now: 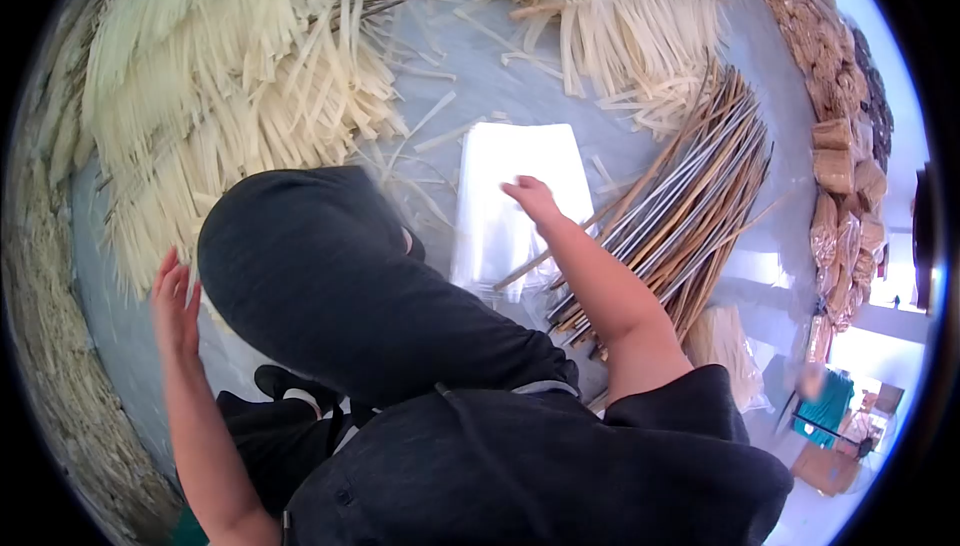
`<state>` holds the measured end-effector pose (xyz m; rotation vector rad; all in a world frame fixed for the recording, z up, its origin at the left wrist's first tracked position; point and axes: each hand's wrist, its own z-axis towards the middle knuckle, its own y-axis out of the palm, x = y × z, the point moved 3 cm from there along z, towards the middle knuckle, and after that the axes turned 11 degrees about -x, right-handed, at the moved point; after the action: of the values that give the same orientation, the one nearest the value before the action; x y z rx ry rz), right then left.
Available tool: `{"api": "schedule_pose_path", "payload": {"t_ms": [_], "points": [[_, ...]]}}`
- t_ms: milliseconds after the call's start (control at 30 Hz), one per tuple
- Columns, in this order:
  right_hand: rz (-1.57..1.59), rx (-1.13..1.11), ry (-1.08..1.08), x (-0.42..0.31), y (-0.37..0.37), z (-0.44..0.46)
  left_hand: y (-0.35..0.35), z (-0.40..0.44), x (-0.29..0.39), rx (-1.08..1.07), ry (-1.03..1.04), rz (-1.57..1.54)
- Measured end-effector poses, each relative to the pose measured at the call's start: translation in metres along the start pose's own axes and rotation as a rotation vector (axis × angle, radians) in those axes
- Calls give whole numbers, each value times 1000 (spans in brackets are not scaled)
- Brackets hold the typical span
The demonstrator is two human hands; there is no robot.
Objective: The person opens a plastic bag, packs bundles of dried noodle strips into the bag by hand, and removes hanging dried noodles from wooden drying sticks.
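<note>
- Left hand, bare (178, 311): raised, fingers extended and apart; nothing seen in it. It is just beside the heap listed next.
- Large heap of flat, cream-coloured strips (240, 66): loose, in overlapping layers. Could be crushed or scattered if the black-trousered knee (290, 256) shifts into it.
- Smooth, whitish stack of translucent plastic film (515, 226): lies on the grey floor (105, 346) between the knee and the sticks. Sheets might slide or cling together, being slick and thin; a stick end across its lower corner might snag or tear them.
- Right hand, bare (535, 198): above the stack, fingers partly bent; no grip seen, contact cannot be told.
- Second heap of cream-coloured strips (640, 21): beyond the stack, ends loose.
- Bundle of thin brown and grey sticks (690, 211): no tie visible; could roll or splay if knocked by the right forearm.
- Clear plastic wrapping (728, 351): around a pale bundle.
- Piled clear plastic packages (835, 151): brown contents, not identifiable.
- Brown cardboard carton (825, 468): contents not visible.
</note>
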<state>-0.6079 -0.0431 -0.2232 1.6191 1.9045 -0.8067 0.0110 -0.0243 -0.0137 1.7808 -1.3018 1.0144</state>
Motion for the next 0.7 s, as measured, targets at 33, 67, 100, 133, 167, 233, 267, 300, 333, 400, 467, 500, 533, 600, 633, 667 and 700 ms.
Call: {"api": "schedule_pose_path", "payload": {"t_ms": [33, 67, 100, 133, 167, 233, 267, 300, 333, 400, 467, 500, 533, 600, 633, 667, 700], "points": [[-311, 265, 64, 39, -23, 19, -20, -10, 11, 51, 29, 5], [-404, 397, 96, 75, -37, 30, -39, -23, 25, 143, 14, 48], [-538, 517, 200, 143, -127, -6, -16, -25, -21, 118, -97, 22], [-825, 577, 285, 174, -129, 0, -38, -36, -7, 201, -109, -3], [-724, 543, 267, 167, -140, 17, -47, -32, 2, 270, -80, -57], [-643, 479, 272, 161, -151, 14, -58, -45, 4, 343, -93, -66], [-690, 453, 319, 161, -151, 4, -71, -54, -1, 368, -117, -61], [-733, 438, 347, 153, -153, 6, -80, -56, -5, 387, -120, -64], [-736, 424, 339, 144, -154, 9, -88, -57, -10, 403, -117, -62], [-726, 417, 417, 126, -159, 18, -98, -61, -21, 429, -154, -96], [-715, 267, 473, 113, -165, 30, -83, -66, -22, 451, -159, -76], [-701, 127, 536, 110, -165, 32, -76, -66, -23, 461, -171, -59], [-704, 124, 537, 102, -156, 29, -74, -65, -25, 464, -173, -59], [-843, 163, 309, 85, -118, 30, -70, -60, -27, 404, -180, -46], [-844, 160, 311, 89, -107, 37, -68, -59, -30, 407, -183, -44], [-837, 284, 216, 94, -100, 48, -66, -57, -33, 366, -180, -53], [-825, 404, 122, 94, -92, 54, -64, -55, -33, 326, -179, -58]]}}
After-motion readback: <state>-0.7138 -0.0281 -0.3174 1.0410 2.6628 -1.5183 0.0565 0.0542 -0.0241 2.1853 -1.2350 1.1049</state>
